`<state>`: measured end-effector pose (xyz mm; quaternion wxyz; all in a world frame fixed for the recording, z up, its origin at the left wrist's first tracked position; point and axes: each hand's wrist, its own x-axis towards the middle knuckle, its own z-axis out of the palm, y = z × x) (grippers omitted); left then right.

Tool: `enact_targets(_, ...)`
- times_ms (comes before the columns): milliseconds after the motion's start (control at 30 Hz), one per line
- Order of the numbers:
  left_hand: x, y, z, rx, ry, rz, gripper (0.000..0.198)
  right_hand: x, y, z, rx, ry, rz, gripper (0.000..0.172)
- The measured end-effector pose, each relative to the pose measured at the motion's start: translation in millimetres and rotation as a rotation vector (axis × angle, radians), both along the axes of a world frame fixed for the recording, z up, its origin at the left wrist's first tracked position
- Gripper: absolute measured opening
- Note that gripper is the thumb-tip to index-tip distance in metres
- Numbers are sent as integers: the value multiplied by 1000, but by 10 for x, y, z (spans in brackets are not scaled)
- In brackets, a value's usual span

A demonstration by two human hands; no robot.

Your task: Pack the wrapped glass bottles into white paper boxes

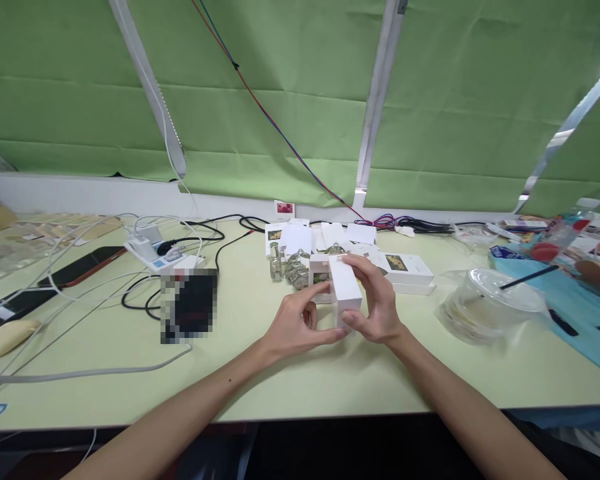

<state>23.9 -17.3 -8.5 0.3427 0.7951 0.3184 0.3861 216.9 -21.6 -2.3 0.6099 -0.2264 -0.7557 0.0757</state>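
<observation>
A small white cardboard box (347, 287) is held above the table between both hands. My right hand (380, 303) grips it from the right, fingers over the top and thumb at the lower front edge. My left hand (297, 323) closes on its left side, one digit at the lower edge and another at the side. Just behind it is a white frame-like piece with a picture (320, 263); I cannot tell whether it joins the held box. Beyond my left hand stand a small clear glass bottle (275, 264) and several rounded glass bottles (299, 268).
Flat white boxes (409, 268) with printed pictures lie behind on the right. A plastic cup in a clear bag (495, 303), with a black straw, stands further right. Leftward are a power strip (147, 250), tangled cables and a blurred-out dark object (193, 307).
</observation>
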Motion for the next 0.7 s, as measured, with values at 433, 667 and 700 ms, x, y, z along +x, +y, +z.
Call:
enact_targets(433,26,-9,17,70,-9,64,69,-25,-3,-16,-20,21,24,76)
enact_targets(667,18,10,-10,200,6,103,67,-62,-36,15,-67,18,51,81)
enact_targets(700,15,16,-20,224,10,112,67,-70,-44,23,-72,10,46,82)
